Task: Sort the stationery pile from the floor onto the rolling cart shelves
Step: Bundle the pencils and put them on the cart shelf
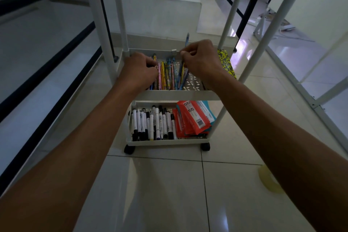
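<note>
A white rolling cart (175,95) stands on the tiled floor in front of me. Its middle shelf holds a row of colourful pencils (166,75) lying side by side. My left hand (140,69) rests on the left end of that row, fingers curled over the pencils. My right hand (200,56) is above the shelf, shut on a blue pencil (186,39) that sticks up past my fingers. The bottom shelf carries several black-and-white markers (152,124) on the left and red and teal packets (194,118) on the right.
A yellow-and-grey patterned case (226,62) lies at the right end of the middle shelf. A roll of clear tape (269,181) sits on the floor at the right. White table legs and black rails stand on both sides of the cart.
</note>
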